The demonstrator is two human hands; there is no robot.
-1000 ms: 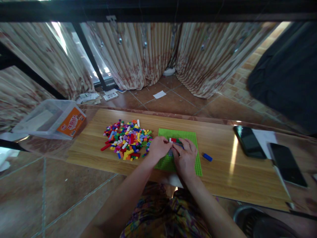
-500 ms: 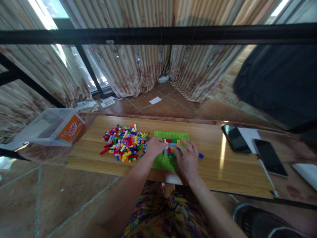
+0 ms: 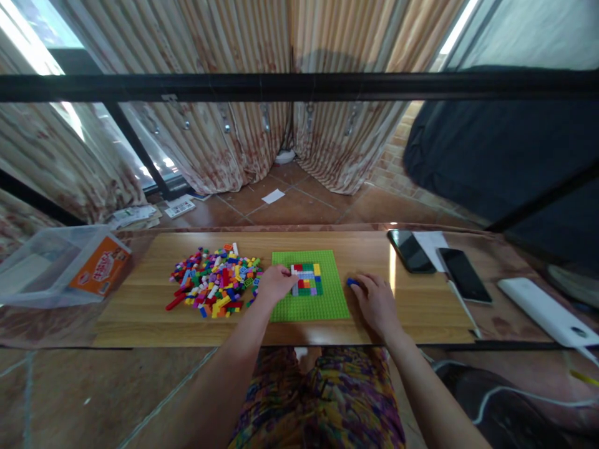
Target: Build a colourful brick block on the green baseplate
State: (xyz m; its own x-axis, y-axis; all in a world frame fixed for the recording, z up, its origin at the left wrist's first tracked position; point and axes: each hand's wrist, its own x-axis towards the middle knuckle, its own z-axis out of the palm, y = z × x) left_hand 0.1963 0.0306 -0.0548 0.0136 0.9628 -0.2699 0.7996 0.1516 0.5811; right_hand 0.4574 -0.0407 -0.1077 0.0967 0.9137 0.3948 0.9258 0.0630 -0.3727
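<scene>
A light green baseplate (image 3: 334, 305) lies on the wooden board, bearing a block of coloured bricks (image 3: 307, 284) in red, white, yellow, green and grey. My left hand (image 3: 276, 284) rests over the baseplate's left side, fingers closed, fingertips at the left edge of the brick block. What they may be pinching is hidden. Right of the baseplate, my right hand (image 3: 377, 304) is low over the board, its thumb and fingers closed on a blue brick (image 3: 352, 282). A heap of loose mixed bricks (image 3: 219, 280) spreads to the left of my left hand.
A clear plastic box (image 3: 60, 249) with an orange label stands at the far left. Two dark phones (image 3: 410, 251) and a sheet of paper (image 3: 431, 243) lie to the right, with a white power bank-like device (image 3: 545, 312) beyond. A black bar (image 3: 299, 87) crosses above.
My right hand has left the brick block and moved right, off the baseplate, to the blue brick, which it now grips. My left hand stays by the block's left edge. The view has shifted right.
</scene>
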